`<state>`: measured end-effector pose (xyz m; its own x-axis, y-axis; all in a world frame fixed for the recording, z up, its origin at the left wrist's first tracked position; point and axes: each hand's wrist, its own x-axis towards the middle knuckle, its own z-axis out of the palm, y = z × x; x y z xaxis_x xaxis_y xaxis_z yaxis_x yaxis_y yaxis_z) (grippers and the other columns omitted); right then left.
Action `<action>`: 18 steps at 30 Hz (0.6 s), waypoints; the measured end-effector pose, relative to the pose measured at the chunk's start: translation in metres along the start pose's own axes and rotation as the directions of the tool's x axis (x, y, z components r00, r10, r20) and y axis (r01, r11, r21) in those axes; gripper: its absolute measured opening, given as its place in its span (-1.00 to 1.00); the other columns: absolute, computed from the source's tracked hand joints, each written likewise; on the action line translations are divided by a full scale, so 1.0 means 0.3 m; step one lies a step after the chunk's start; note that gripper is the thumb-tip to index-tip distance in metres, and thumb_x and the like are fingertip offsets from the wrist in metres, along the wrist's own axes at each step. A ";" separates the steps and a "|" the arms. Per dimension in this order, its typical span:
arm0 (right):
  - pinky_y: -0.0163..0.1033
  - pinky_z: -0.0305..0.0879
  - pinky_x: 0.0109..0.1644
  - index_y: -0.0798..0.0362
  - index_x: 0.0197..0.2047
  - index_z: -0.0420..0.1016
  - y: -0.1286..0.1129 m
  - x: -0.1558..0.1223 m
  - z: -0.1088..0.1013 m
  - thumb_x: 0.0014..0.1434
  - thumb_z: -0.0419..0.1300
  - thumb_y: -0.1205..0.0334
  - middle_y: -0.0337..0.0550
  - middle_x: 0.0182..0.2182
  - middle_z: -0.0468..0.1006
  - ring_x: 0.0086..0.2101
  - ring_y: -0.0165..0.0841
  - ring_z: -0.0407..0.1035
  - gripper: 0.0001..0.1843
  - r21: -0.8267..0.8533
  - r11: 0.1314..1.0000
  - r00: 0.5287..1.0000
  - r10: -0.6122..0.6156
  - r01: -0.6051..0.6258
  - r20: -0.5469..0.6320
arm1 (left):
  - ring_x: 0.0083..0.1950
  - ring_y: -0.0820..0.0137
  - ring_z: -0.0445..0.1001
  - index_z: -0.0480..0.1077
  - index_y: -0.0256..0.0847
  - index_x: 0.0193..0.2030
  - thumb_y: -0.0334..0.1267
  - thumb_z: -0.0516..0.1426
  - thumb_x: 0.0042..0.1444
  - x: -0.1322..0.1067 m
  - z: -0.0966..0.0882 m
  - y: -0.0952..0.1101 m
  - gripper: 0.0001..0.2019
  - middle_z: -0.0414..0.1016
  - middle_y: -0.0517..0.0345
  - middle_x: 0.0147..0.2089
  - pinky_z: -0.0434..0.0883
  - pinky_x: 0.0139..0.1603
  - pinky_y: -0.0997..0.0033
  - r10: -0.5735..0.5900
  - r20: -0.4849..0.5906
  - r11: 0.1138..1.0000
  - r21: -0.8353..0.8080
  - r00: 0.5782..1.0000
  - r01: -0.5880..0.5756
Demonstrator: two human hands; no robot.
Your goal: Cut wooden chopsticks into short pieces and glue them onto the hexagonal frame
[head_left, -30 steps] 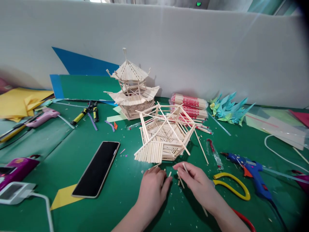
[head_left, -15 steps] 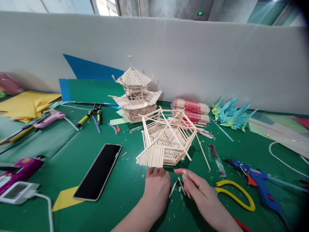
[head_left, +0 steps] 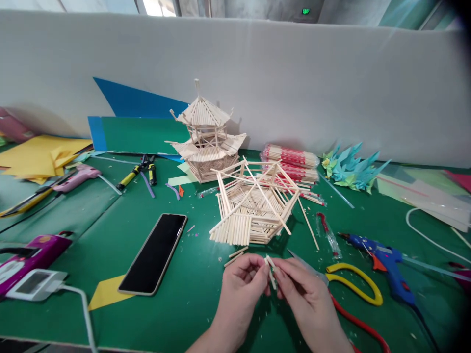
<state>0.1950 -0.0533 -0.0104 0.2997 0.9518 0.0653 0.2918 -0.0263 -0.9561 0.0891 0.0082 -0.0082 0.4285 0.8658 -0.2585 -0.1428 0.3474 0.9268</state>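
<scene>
Close together in front of the half-built stick frame (head_left: 265,215), my left hand (head_left: 241,289) and my right hand (head_left: 303,291) are both closed in a pinch. Between their fingertips are short wooden sticks (head_left: 271,272), held upright at a slant. A row of trimmed sticks (head_left: 231,231) covers one front section of the frame. Just beyond my left hand lie a couple of loose cut sticks (head_left: 237,255). Scissors with yellow and red handles (head_left: 358,282) lie beside my right hand, partly hidden by it.
A finished stick pagoda (head_left: 206,142) stands behind. A phone (head_left: 154,255) lies left. A blue glue gun (head_left: 386,260) is at right, a pink one (head_left: 79,179) at far left. Bundled sticks (head_left: 290,157) and blue-green folded paper (head_left: 355,169) sit at the back.
My left hand has drawn back from the frame's front edge and met my right hand, with short sticks now between them. The loose cut pieces by my hands have been picked up or shifted.
</scene>
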 end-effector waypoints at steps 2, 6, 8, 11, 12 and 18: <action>-0.44 0.22 -0.40 -0.01 -0.13 0.44 -0.007 -0.002 -0.001 0.21 -0.02 0.26 -0.23 -0.43 0.32 -0.45 -0.48 0.24 -0.76 -0.021 1.000 1.000 -0.009 0.010 0.018 | -0.59 0.55 0.28 0.36 -0.31 -0.49 -0.29 0.17 -0.06 -0.004 0.005 -0.006 -0.88 0.34 0.26 -0.60 0.27 -0.52 0.56 -0.004 -0.014 0.998 -0.069 1.000 0.003; -0.45 0.21 -0.33 -0.03 -0.10 0.39 -0.002 -0.010 -0.005 0.23 -0.03 0.27 -0.25 -0.42 0.34 -0.42 -0.48 0.24 -0.76 -0.069 0.998 1.000 0.002 -0.001 0.028 | -0.59 0.56 0.30 0.39 -0.30 -0.48 -0.31 0.19 -0.06 -0.002 0.001 -0.021 -0.90 0.37 0.26 -0.60 0.27 -0.51 0.57 -0.014 -0.015 0.994 -0.110 1.000 0.013; -0.43 0.20 -0.28 -0.04 -0.10 0.39 0.003 -0.015 -0.006 0.22 -0.02 0.27 -0.25 -0.41 0.36 -0.39 -0.47 0.25 -0.77 -0.094 0.996 1.000 -0.009 0.011 0.020 | -0.58 0.56 0.30 0.40 -0.30 -0.48 -0.31 0.18 -0.04 -0.001 -0.003 -0.026 -0.90 0.38 0.27 -0.59 0.27 -0.50 0.57 -0.016 -0.015 0.994 -0.112 1.000 0.014; -0.43 0.19 -0.29 -0.05 -0.12 0.40 0.006 -0.022 -0.005 0.22 -0.02 0.27 -0.25 -0.41 0.35 -0.39 -0.47 0.25 -0.77 -0.094 0.996 1.000 -0.002 0.005 0.030 | -0.58 0.57 0.30 0.39 -0.30 -0.47 -0.30 0.17 -0.01 -0.003 -0.006 -0.028 -0.89 0.37 0.27 -0.58 0.26 -0.49 0.58 -0.024 -0.008 0.992 -0.120 1.000 0.023; -0.42 0.19 -0.30 -0.05 -0.12 0.40 0.006 -0.024 -0.005 0.23 -0.03 0.27 -0.25 -0.41 0.34 -0.39 -0.47 0.25 -0.77 -0.083 0.997 0.999 0.003 0.000 0.038 | -0.57 0.57 0.30 0.39 -0.30 -0.47 -0.30 0.16 0.00 -0.004 -0.006 -0.027 -0.89 0.37 0.27 -0.59 0.26 -0.49 0.58 -0.026 -0.005 0.991 -0.129 1.000 0.025; -0.43 0.23 -0.27 -0.04 -0.07 0.39 0.007 -0.022 -0.005 0.22 -0.03 0.28 -0.23 -0.39 0.35 -0.37 -0.47 0.28 -0.74 -0.090 0.996 0.999 -0.017 0.020 0.030 | -0.56 0.55 0.31 0.40 -0.31 -0.46 -0.32 0.16 0.00 -0.007 0.001 -0.019 -0.90 0.38 0.25 -0.59 0.28 -0.47 0.57 -0.054 0.024 0.984 -0.167 0.998 0.057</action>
<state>0.1950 -0.0600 -0.0124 0.2676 0.9608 0.0729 0.3779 -0.0350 -0.9252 0.0894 0.0043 -0.0130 0.4569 0.8368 -0.3016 -0.2652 0.4519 0.8517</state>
